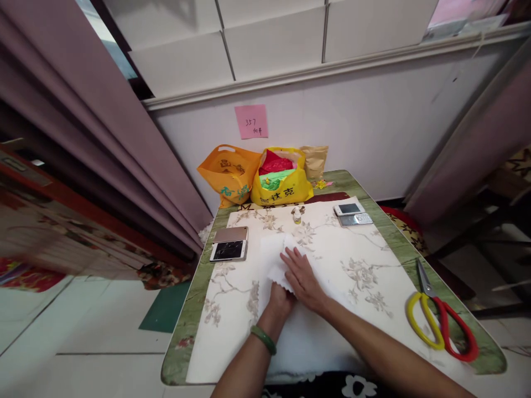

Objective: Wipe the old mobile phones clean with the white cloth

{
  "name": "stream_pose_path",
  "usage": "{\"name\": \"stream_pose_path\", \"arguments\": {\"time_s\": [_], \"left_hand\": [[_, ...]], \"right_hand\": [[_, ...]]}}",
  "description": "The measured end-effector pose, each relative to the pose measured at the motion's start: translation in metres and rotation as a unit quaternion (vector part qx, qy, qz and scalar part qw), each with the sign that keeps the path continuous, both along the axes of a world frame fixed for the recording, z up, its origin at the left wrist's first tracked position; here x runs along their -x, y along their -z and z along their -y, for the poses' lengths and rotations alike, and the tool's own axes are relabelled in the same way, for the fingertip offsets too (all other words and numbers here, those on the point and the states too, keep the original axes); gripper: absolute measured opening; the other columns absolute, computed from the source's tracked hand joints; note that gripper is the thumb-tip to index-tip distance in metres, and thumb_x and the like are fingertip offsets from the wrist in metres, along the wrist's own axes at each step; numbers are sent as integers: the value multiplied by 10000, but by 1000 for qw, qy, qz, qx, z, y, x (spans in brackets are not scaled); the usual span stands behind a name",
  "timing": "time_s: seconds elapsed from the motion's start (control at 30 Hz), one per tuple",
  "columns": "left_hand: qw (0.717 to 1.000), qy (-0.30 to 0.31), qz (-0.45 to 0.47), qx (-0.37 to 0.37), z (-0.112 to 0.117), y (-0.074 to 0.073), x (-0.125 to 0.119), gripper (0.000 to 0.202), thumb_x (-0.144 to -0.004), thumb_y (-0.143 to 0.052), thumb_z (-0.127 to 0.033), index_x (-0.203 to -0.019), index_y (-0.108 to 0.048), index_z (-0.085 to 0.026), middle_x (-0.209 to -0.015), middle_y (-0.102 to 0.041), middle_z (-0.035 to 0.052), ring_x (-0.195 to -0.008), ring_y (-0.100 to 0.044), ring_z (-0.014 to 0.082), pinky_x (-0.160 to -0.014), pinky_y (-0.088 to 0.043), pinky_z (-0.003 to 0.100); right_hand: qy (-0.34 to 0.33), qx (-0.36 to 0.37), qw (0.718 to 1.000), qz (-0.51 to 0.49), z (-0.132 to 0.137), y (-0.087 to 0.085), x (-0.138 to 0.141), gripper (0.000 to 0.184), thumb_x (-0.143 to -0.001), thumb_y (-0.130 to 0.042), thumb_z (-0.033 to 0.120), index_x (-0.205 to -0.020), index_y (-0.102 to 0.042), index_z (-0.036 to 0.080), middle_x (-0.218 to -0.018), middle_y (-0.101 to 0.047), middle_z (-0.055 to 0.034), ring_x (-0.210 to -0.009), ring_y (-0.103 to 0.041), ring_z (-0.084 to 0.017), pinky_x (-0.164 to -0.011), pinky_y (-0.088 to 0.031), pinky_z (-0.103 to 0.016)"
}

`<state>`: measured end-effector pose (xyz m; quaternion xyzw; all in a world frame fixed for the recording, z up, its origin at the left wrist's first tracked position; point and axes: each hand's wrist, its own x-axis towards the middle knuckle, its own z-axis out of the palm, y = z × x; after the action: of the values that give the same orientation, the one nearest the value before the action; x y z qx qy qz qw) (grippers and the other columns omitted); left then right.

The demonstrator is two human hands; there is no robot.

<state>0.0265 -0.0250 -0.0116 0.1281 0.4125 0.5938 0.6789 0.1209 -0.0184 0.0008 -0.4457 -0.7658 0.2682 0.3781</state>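
A piece of white cloth (307, 340) lies over the near middle of the table and reaches forward under both hands. My left hand (282, 298), with a green bangle on the wrist, is tucked beneath a folded edge of the cloth, so its fingers are hidden. On top of the cloth, just ahead and to the right, my right hand (302, 276) rests flat with its fingers stretched out. A small white bottle (297, 215) stands beyond the hands.
Scissors (429, 290) with yellow and red handles lie at the right edge. Phones (229, 250) lie at left, and more phones (350, 209) at back right. An orange bag (232, 168) and a yellow bag (286, 190) stand at the back, on the green table (182, 337).
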Motion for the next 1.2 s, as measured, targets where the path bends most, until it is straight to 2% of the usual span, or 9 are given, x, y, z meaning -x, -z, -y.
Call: {"name": "stream_pose_path", "arguments": {"time_s": [0.07,0.23,0.37,0.57,0.73,0.8,0.87,0.97,1.2], "left_hand": [[999,12,9,29,3,-4,2,242,-749,-662,-277,-977,-639,-200,-791,-670,-3,-686,-631,129,-637,-528,262],[996,55,45,48,8,-17,5,340,-712,-724,-259,-1035,-626,-218,-765,-660,-23,-624,-625,101,-508,-463,187],[997,45,47,44,3,-20,-2,187,-733,-705,-289,-855,-645,-161,-573,-588,-41,-448,-526,74,-399,-383,176],[994,-29,104,2,-7,-18,-6,247,-748,-674,-169,-995,-672,-177,-1017,-719,33,-934,-669,145,-881,-519,266],[992,23,123,-33,-6,-17,4,281,-795,-668,-244,-1068,-651,-183,-1099,-699,54,-989,-659,184,-922,-511,357],[987,38,154,-20,-4,-18,8,311,-818,-646,-356,-1072,-651,-177,-1095,-699,71,-997,-658,206,-927,-511,388],[982,51,181,10,-1,-18,11,382,-820,-616,-473,-1033,-663,-160,-1055,-708,96,-998,-661,228,-920,-514,399],[974,80,200,65,2,-19,16,496,-779,-598,-599,-945,-672,-137,-990,-714,131,-1022,-655,274,-897,-522,426],[981,63,181,8,-2,-26,12,539,-800,-524,-667,-1000,-666,-188,-1083,-693,101,-1047,-640,240,-906,-508,380]], "right_hand": [[32,20,999,-28,-22,-4,-6,476,-974,-364,409,-1425,-429,273,-1546,-303,-52,-1452,-167,-265,-1157,-158,-555],[-11,176,967,-181,-54,-20,-21,465,-948,-362,503,-1223,-629,239,-1174,-675,-36,-1107,-609,-230,-989,-460,-411],[91,200,943,-250,-39,-12,-8,517,-944,-329,541,-1262,-589,228,-1214,-653,-47,-1138,-588,-233,-1006,-446,-419],[162,162,938,-261,-23,11,-4,580,-907,-442,545,-1387,-482,221,-1403,-515,-76,-1310,-452,-248,-1120,-322,-450],[273,185,893,-307,-32,3,-34,620,-940,-336,551,-1432,-425,185,-1371,-549,-89,-1259,-514,-236,-1064,-408,-415],[209,147,934,-249,-23,-4,-40,580,-962,-309,522,-1445,-409,217,-1427,-493,-63,-1317,-452,-225,-1104,-359,-408],[30,82,989,-122,-8,-8,-39,519,-979,-315,475,-1447,-404,268,-1470,-439,-29,-1368,-381,-220,-1162,-243,-443],[-170,-15,981,89,10,-8,-27,540,-972,-387,458,-1487,-291,329,-1521,-346,-5,-1428,-251,-248,-1177,-27,-539],[-62,-44,973,218,-27,-2,-12,554,-998,-315,422,-1519,-158,318,-1555,-257,-20,-1446,-192,-258,-1148,-95,-586]]}}
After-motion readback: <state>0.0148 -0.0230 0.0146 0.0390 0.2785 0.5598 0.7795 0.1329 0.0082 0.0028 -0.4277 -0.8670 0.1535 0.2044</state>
